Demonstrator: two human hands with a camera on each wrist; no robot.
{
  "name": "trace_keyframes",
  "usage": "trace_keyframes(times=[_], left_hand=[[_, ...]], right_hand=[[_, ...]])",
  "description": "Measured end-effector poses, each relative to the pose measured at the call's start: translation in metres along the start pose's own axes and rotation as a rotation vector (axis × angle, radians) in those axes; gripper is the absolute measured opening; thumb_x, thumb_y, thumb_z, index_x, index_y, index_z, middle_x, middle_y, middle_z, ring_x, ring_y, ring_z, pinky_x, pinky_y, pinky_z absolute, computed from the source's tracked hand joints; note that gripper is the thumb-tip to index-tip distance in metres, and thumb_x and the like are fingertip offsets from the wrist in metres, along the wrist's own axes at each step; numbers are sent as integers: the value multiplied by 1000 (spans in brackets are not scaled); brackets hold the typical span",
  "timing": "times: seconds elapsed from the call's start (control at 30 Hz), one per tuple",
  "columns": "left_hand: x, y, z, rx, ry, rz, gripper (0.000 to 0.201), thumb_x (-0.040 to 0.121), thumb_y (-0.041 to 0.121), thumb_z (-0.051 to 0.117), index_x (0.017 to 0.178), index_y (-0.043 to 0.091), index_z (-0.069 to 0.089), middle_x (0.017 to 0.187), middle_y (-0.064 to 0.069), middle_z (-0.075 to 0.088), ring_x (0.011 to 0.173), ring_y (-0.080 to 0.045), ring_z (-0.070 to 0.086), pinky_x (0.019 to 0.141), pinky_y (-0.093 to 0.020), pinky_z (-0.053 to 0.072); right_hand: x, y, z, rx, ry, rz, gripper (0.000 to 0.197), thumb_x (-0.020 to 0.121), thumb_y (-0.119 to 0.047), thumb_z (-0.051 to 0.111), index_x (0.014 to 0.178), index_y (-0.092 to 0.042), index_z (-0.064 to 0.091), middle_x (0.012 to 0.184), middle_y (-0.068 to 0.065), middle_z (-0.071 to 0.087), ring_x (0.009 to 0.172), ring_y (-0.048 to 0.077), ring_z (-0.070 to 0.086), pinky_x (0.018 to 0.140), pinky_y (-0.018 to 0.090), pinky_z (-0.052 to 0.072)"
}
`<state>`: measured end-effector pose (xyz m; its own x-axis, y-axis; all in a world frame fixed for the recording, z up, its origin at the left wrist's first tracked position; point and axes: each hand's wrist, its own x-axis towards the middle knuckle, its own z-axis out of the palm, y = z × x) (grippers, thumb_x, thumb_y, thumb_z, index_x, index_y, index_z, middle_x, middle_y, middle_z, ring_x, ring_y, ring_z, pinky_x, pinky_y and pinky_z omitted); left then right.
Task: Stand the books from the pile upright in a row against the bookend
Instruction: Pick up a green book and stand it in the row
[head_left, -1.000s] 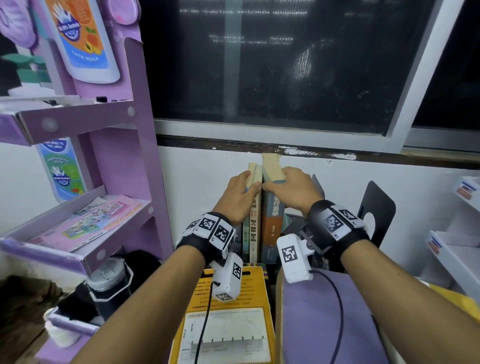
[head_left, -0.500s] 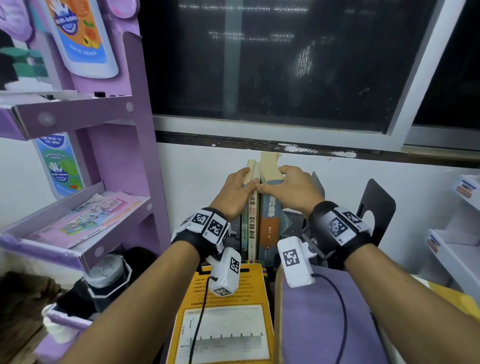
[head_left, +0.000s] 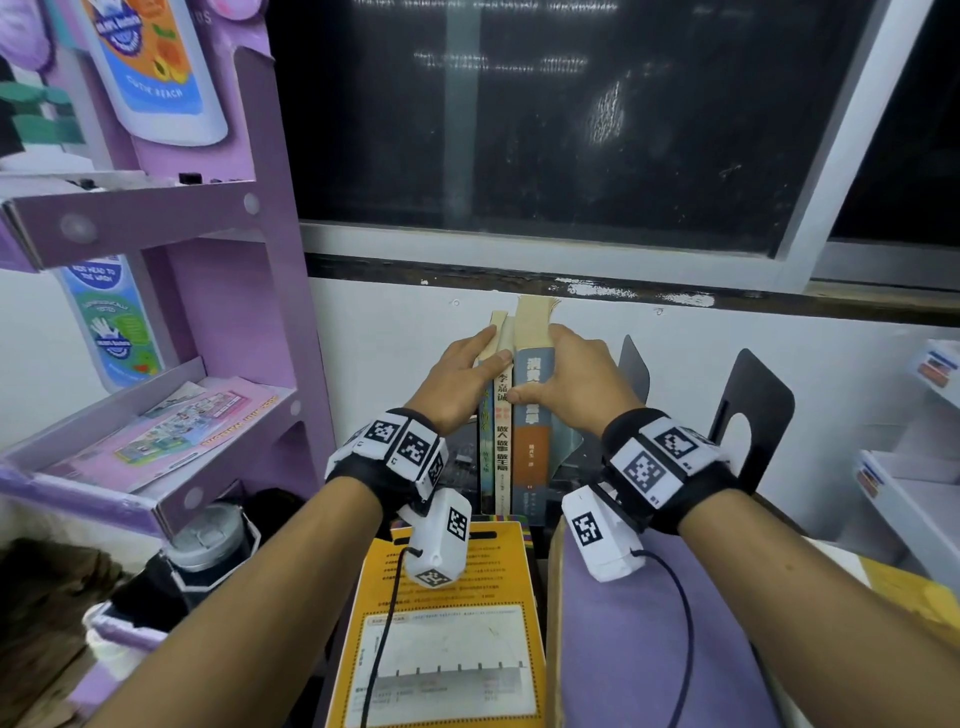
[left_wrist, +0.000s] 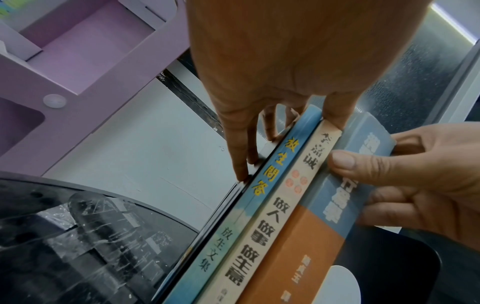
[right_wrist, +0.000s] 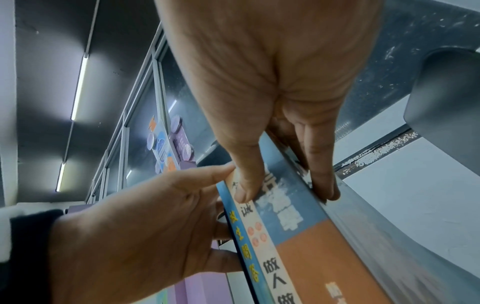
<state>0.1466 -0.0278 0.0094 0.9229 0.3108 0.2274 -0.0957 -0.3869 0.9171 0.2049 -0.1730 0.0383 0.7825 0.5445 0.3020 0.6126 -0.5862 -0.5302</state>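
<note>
Three books stand upright against the wall: a thin blue book (head_left: 485, 457), a cream book (head_left: 502, 447) and a thick blue-and-orange book (head_left: 532, 447). My left hand (head_left: 493, 348) pinches the blue and cream books near their tops, fingers (left_wrist: 240, 156) on the left side, thumb between the cream book (left_wrist: 275, 222) and the thick one. My right hand (head_left: 535, 374) grips the blue-and-orange book (right_wrist: 311, 257), thumb on its spine, fingers on its right face. A black bookend (left_wrist: 78, 236) stands to the left of the row.
A yellow book (head_left: 452, 623) and a purple book (head_left: 649, 649) lie flat in front of the row. Two more black bookends (head_left: 753, 405) stand to the right. A purple shelf unit (head_left: 234, 322) stands at the left, white trays (head_left: 909, 499) at the right.
My right hand has come from the top of the thick book down onto its spine and side. The left hand has stayed on the thinner books.
</note>
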Motion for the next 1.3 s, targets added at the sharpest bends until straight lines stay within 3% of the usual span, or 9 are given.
trace_keyframes(times=[0.13, 0.27, 0.37, 0.5, 0.7, 0.9, 1.0, 1.13, 1.3], left_hand=[[0, -1, 0, -1, 11, 2, 61, 95, 44, 48, 150, 27, 28, 151, -3, 30, 137, -24, 36, 112, -48, 33], [-1, -1, 0, 6, 15, 4, 67, 91, 51, 47, 150, 27, 27, 152, -2, 29, 137, -23, 36, 111, -49, 33], [0, -2, 0, 30, 30, 15, 58, 98, 42, 45, 150, 25, 26, 152, -4, 29, 137, -23, 35, 112, -48, 33], [-3, -1, -1, -10, 28, -8, 65, 90, 50, 48, 149, 29, 29, 151, 0, 31, 135, -24, 39, 108, -50, 37], [-8, 3, 0, 125, 41, 5, 58, 99, 43, 42, 151, 26, 24, 155, -3, 28, 140, -21, 31, 115, -46, 29], [-17, 9, 4, 83, 48, -26, 59, 97, 47, 43, 150, 30, 23, 153, -2, 35, 135, -24, 42, 111, -46, 35], [-22, 15, 5, 100, 38, -33, 59, 99, 43, 43, 151, 28, 20, 152, -5, 36, 132, -26, 45, 109, -45, 38], [-31, 20, 7, 92, 62, -54, 61, 98, 38, 47, 151, 22, 21, 149, -9, 41, 128, -28, 48, 106, -48, 41], [-44, 24, 7, 99, 86, -181, 50, 95, 34, 53, 138, 16, 37, 129, -10, 57, 112, -27, 57, 97, -48, 48]], right_hand=[[0, 0, 3, 1, 24, -8, 64, 70, -36, 85, 119, -12, 52, 103, 9, 65, 89, 23, 64, 77, 36, 56], [2, -1, 5, 3, 29, -7, 63, 70, -35, 85, 118, -12, 53, 103, 9, 64, 90, 23, 63, 78, 37, 56], [2, -2, 6, 2, 26, -6, 64, 69, -36, 85, 119, -13, 53, 103, 10, 65, 89, 24, 64, 80, 40, 56], [2, -4, 5, -2, 21, -2, 64, 71, -35, 85, 120, -12, 51, 103, 10, 65, 90, 24, 65, 80, 40, 57], [-4, -2, 3, 9, 4, -9, 73, 75, -37, 81, 133, -14, 44, 109, 10, 66, 95, 24, 65, 82, 37, 56], [-13, 0, -13, 119, -112, -2, 71, 82, -33, 76, 141, -21, 37, 118, -1, 63, 104, 13, 59, 68, 12, 43], [-16, 5, -20, 131, -153, 11, 77, 84, -32, 74, 147, -22, 32, 130, 2, 61, 114, 18, 59, 78, 22, 47], [-26, 11, -31, 124, -219, 43, 75, 83, -34, 74, 146, -24, 36, 134, 6, 59, 113, 21, 61, 92, 36, 52], [-49, 18, -53, 53, -321, 65, 65, 82, -42, 73, 138, -23, 46, 128, 3, 61, 111, 21, 61, 97, 40, 51]])
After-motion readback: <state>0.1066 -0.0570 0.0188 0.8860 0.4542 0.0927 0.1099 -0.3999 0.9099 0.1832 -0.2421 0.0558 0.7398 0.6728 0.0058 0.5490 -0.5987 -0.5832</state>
